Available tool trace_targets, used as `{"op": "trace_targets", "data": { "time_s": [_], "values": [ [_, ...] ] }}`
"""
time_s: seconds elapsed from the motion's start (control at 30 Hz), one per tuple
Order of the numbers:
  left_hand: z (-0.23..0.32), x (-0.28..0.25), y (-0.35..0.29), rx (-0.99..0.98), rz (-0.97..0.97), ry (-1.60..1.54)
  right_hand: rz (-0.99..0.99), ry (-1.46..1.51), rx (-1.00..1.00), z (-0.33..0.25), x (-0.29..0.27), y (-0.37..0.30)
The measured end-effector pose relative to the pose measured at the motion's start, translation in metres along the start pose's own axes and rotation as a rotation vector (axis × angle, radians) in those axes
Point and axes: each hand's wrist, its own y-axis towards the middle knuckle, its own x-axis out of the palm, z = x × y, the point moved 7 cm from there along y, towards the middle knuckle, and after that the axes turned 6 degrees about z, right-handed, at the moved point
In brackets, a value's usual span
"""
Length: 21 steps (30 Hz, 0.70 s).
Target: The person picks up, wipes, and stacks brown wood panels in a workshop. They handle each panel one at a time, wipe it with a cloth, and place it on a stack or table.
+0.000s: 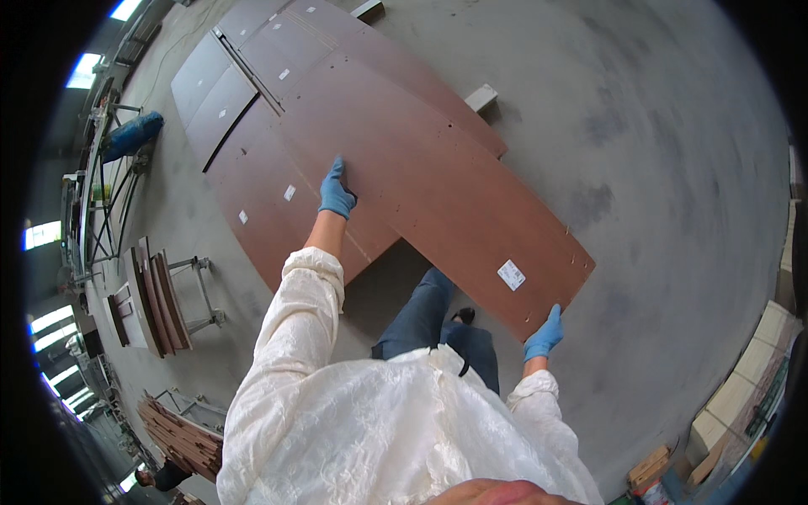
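A long, flat, reddish-brown panel (438,181) lies across similar brown panels (263,225), its near end, bearing a white rectangular label (511,275), jutting past them. The blue-gloved right hand (544,335) grasps the panel's near corner; the blue-gloved left hand (337,196) is at its left edge, whether gripping I cannot tell.

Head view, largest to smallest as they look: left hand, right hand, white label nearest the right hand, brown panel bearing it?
1. Brown panel
2. Left hand and right hand: too alike to rank
3. White label
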Motion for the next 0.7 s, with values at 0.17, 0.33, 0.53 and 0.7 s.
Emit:
{"op": "trace_targets", "data": {
  "time_s": [0.17,0.33,0.53,0.7],
  "values": [
    [-0.015,0.049,0.127,-0.022,0.1,-0.029,0.037,0.02,0.005,0.019,0.121,0.051],
    [-0.038,0.083,0.267,0.052,-0.018,0.06,0.017,0.003,-0.003,0.057,0.224,0.107],
    [-0.063,0.083,0.397,0.183,0.103,0.159,0.033,-0.012,0.052,0.113,0.312,0.171],
    [-0.071,0.09,0.461,0.346,-0.013,0.309,0.009,-0.014,0.01,0.148,0.358,0.206]
  ]
}}
